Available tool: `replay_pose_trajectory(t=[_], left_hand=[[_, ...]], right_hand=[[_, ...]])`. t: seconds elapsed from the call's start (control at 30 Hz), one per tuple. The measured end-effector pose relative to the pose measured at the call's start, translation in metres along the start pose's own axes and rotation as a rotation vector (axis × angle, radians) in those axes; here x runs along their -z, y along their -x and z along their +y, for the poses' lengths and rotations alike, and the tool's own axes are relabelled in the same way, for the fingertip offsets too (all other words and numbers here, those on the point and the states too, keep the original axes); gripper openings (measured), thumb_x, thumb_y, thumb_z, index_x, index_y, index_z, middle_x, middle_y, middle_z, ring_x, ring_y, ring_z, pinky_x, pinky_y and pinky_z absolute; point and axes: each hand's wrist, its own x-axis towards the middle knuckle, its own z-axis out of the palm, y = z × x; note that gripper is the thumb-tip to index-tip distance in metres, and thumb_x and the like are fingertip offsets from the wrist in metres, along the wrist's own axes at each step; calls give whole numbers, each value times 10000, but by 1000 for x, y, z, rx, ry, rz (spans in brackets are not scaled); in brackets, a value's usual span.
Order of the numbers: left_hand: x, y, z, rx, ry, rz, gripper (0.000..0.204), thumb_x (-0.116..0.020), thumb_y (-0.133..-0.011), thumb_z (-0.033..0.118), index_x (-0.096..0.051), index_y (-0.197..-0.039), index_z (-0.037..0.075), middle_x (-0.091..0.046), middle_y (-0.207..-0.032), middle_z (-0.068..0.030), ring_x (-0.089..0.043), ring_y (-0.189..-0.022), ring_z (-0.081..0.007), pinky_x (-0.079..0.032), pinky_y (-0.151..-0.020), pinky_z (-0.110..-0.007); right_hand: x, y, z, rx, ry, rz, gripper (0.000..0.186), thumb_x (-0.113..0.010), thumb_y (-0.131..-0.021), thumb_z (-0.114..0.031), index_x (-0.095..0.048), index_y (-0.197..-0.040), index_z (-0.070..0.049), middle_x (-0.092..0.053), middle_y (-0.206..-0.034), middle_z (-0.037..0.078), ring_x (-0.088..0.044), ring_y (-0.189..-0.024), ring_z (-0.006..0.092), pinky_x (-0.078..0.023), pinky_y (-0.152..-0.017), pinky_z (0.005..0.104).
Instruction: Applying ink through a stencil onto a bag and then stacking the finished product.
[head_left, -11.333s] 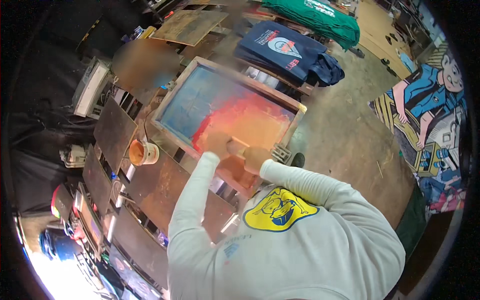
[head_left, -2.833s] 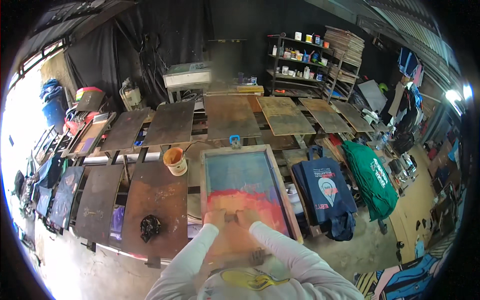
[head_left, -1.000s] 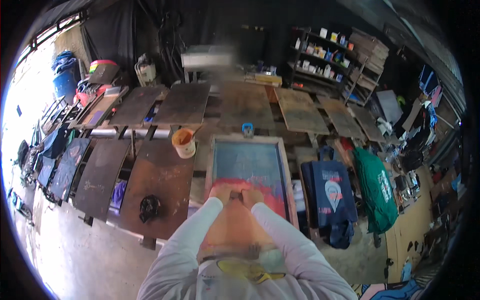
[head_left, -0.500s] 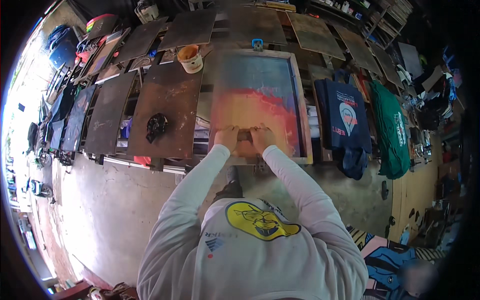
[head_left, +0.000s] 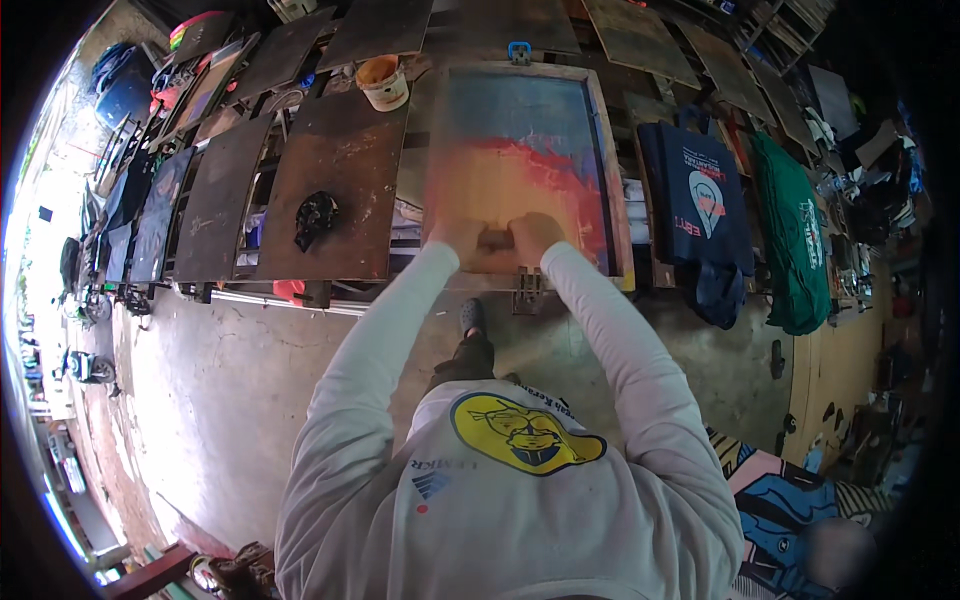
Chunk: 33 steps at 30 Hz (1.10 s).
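While both hands, left hand (head_left: pixel 458 236) and right hand (head_left: pixel 535 234), close fingers round a squeegee (head_left: pixel 496 240), printing frame (head_left: pixel 610 170) lies beneath; cup (head_left: pixel 383 82) far left.

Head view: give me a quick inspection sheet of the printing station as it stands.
Surface: row of dark boards on a frame over a concrete floor.
Job's things: wooden-framed screen, blue at the far end, red and orange nearer; a squeegee at its near end.
Clutter: orange-stained pot, black rag, navy shirt, green shirt.
Grippers: left hand and right hand side by side, shut on the squeegee.
Cables: nothing seen.
Surroundings: more boards behind; a motorbike far left.
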Motion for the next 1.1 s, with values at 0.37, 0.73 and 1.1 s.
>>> replay_pose_trajectory(t=[0.37, 0.73, 1.1], left_hand=[[-8, -106, -73, -163, 244, 18, 622, -783, -688, 425, -642, -1232, 158, -682, -1130, -163, -641, -1061, -357, -505, -932, -426], [12, -63, -41, -45, 258, -12, 562, -775, -713, 397, -626, -1192, 145, -694, -1054, -150, -657, -1010, -342, -517, -881, -440], [11, -50, -29, -56, 160, 77, 381, -703, -816, 338, -644, -1140, 148, -703, -1012, -128, -665, -984, -337, -532, -841, -452]], right_hand=[[10, -110, 51, 84, -132, -286, 524, -823, -630, -384, -700, -1069, -125, -706, -1047, 141, -664, -1006, 332, -527, -885, 425], [6, -66, 33, 48, -108, -117, 349, -764, -689, -371, -681, -929, -132, -695, -927, 139, -668, -922, 333, -528, -812, 461], [14, -62, 33, 89, -15, -96, 273, -729, -727, -377, -681, -833, -130, -702, -859, 125, -679, -848, 346, -541, -754, 469]])
